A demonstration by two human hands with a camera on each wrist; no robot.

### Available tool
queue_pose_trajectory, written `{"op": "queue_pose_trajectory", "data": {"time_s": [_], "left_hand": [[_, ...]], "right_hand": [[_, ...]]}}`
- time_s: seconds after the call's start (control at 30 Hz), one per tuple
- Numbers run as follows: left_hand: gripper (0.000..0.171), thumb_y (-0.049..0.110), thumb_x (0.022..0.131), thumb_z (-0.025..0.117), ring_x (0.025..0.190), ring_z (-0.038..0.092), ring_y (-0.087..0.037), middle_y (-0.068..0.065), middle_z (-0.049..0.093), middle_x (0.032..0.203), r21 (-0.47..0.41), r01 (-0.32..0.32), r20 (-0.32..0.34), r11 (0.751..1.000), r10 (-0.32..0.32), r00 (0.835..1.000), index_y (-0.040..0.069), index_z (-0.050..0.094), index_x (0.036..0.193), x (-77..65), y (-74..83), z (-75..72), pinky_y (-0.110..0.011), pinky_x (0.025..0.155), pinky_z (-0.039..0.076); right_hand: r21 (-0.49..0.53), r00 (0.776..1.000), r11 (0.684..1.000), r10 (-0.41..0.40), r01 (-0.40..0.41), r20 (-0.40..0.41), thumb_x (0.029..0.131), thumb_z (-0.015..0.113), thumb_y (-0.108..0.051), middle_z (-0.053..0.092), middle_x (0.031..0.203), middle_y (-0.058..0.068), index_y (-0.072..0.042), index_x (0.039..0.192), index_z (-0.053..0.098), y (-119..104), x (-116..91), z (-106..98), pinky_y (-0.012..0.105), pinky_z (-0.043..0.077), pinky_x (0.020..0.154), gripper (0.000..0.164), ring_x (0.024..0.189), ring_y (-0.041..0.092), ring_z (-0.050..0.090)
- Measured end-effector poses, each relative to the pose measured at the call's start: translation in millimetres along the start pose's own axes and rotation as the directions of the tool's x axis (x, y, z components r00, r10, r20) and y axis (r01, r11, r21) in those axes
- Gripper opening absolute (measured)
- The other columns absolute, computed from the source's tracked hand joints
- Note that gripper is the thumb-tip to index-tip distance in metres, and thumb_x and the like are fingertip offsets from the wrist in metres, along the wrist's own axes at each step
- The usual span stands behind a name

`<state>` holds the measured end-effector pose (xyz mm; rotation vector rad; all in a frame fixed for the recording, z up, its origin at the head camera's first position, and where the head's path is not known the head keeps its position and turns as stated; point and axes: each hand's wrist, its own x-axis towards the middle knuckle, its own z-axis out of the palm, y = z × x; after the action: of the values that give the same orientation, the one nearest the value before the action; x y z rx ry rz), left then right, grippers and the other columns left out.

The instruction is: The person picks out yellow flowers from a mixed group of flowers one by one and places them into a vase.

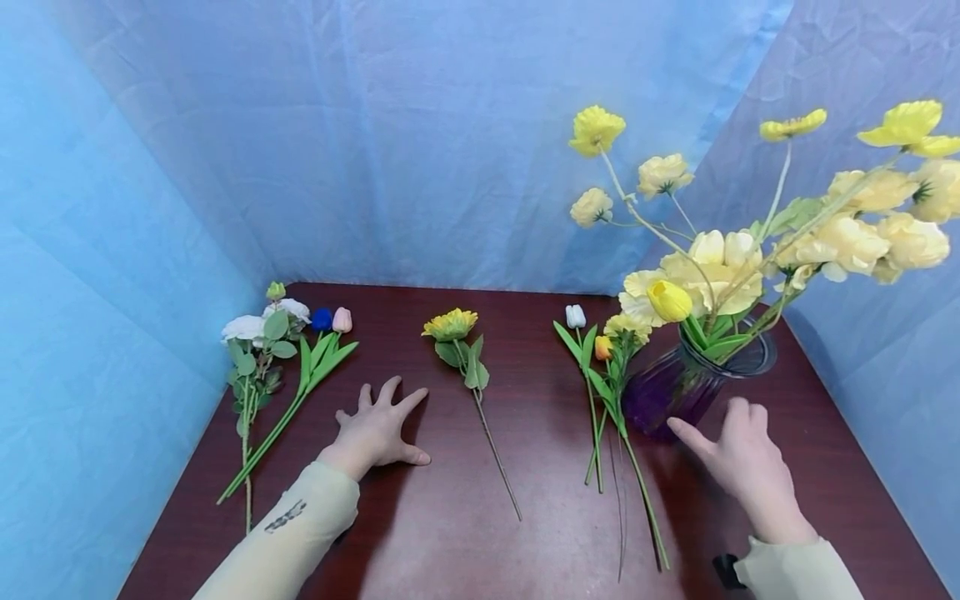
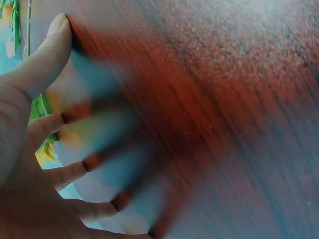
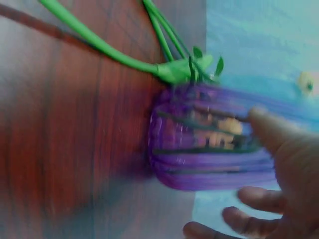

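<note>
My left hand (image 1: 372, 435) rests on the dark wooden table with its fingers spread, holding nothing. In the left wrist view its fingertips (image 2: 77, 173) meet their own reflections on the tabletop. A single yellow flower (image 1: 452, 326) on a long stem lies to the right of that hand. My right hand (image 1: 750, 462) is beside the purple glass vase (image 1: 658, 400), thumb toward it and fingers apart. Whether the thumb touches the glass I cannot tell. The vase stands upright in the head view, holding yellow and cream flowers (image 1: 855, 243) whose stems show through its wall (image 3: 199, 180).
White roses (image 1: 243, 327), a blue tulip (image 1: 322, 320) and a pink tulip (image 1: 342, 320) lie at the left. Left of the vase lie a white tulip (image 1: 575, 317), an orange tulip (image 1: 603, 347) and a yellow flower (image 1: 628, 327). Blue cloth (image 1: 450, 167) encloses the table.
</note>
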<state>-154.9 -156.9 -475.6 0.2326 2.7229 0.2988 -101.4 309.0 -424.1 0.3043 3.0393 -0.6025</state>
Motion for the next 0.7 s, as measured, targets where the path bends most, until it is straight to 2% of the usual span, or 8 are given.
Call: {"op": "queue_pose_trajectory", "data": {"time_s": [0.07,0.13,0.27,0.37,0.57,0.63,0.7], "left_hand": [[0.104,0.064,0.063,0.079,0.135,0.013,-0.057,-0.015,0.017,0.156,0.005,0.001,-0.002,1.000,-0.001,1.000,0.035,0.030,0.150,-0.4,0.2,0.2,-0.083,0.087,0.025],[0.104,0.065,0.063,0.079,0.134,0.013,-0.057,-0.015,0.017,0.156,0.009,0.003,-0.002,1.000,-0.003,1.000,0.036,0.030,0.150,-0.2,0.2,0.2,-0.084,0.086,0.026],[0.103,0.064,0.063,0.079,0.134,0.014,-0.058,-0.016,0.018,0.155,0.011,0.003,-0.008,1.000,-0.002,1.000,0.035,0.030,0.150,-0.1,-0.5,0.5,-0.084,0.085,0.026],[0.104,0.065,0.064,0.079,0.134,0.014,-0.058,-0.016,0.018,0.156,0.011,0.005,-0.010,1.000,-0.005,1.000,0.035,0.030,0.150,0.0,-0.5,0.7,-0.084,0.085,0.026],[0.103,0.065,0.064,0.078,0.134,0.013,-0.058,-0.016,0.017,0.156,0.012,0.006,-0.011,1.000,-0.006,1.000,0.035,0.030,0.150,-0.2,0.0,1.7,-0.084,0.085,0.025],[0.103,0.065,0.064,0.078,0.134,0.013,-0.057,-0.016,0.017,0.156,0.009,0.007,-0.011,1.000,-0.007,1.000,0.035,0.030,0.150,-0.7,0.3,1.7,-0.084,0.086,0.025],[0.103,0.065,0.064,0.078,0.134,0.012,-0.057,-0.015,0.017,0.156,0.008,0.007,-0.012,1.000,-0.007,1.000,0.035,0.030,0.150,-1.6,0.6,1.5,-0.084,0.086,0.025]], "right_hand": [[-0.074,0.999,0.996,-0.044,0.044,0.006,0.088,0.055,-0.065,0.051,0.091,0.022,0.000,0.094,0.050,-6.3,-7.4,3.5,0.050,0.042,0.046,0.066,0.060,0.035,0.054],[-0.111,0.991,0.986,-0.129,0.126,-0.019,0.089,0.060,-0.056,0.058,0.077,0.011,-0.008,0.084,0.055,-16.3,-13.0,11.8,0.050,0.043,0.045,0.049,0.059,0.032,0.056],[-0.128,0.955,0.949,-0.295,0.289,-0.027,0.087,0.069,-0.039,0.060,0.067,0.002,-0.017,0.080,0.056,-47.7,-17.0,37.6,0.049,0.042,0.041,0.027,0.055,0.031,0.058],[-0.138,0.918,0.909,-0.396,0.393,0.002,0.086,0.072,-0.034,0.057,0.066,-0.001,-0.018,0.080,0.055,-74.1,-14.8,58.0,0.045,0.041,0.039,0.024,0.052,0.028,0.057],[-0.152,0.813,0.803,-0.582,0.577,0.015,0.085,0.072,-0.032,0.063,0.077,-0.001,-0.015,0.089,0.057,-117.5,-3.5,94.4,0.043,0.045,0.044,0.024,0.059,0.026,0.061],[-0.128,0.794,0.785,-0.606,0.606,0.042,0.086,0.072,-0.034,0.062,0.076,-0.003,-0.015,0.090,0.056,-129.2,1.1,105.6,0.043,0.046,0.046,0.025,0.060,0.025,0.061],[-0.099,0.789,0.782,-0.610,0.615,0.076,0.087,0.071,-0.037,0.058,0.071,-0.005,-0.015,0.086,0.054,-139.9,5.4,115.1,0.042,0.045,0.045,0.028,0.057,0.024,0.059]]}}
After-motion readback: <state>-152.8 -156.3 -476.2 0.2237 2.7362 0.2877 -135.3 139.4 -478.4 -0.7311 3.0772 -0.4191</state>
